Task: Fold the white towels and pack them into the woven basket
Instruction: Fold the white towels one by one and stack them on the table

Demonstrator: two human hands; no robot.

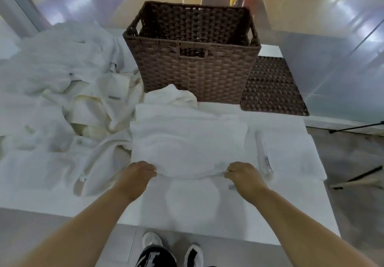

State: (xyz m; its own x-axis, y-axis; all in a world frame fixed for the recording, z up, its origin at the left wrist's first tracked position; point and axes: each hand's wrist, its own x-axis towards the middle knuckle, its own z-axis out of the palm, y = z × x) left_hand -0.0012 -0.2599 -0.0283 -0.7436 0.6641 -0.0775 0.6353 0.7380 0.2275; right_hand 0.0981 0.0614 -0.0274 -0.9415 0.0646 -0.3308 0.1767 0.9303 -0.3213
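2 hands [139, 174] [243, 174] on edge of towel [187, 142]

The light was bright, soft and even, with no hard shadows; only a faint round shadow lay on the white tabletop [291, 194] at lower centre. The tabletop and the folded towel [187, 142] were almost washed out, so creases were hard to see. Pale glare sat on glossy surfaces in the upper left and upper right of the frame. The whole picture was slightly soft, and the towel pile [62, 69] at the left was blurred. The wide lens bent lines near the edges, and the woven basket [195, 75] looked splayed.
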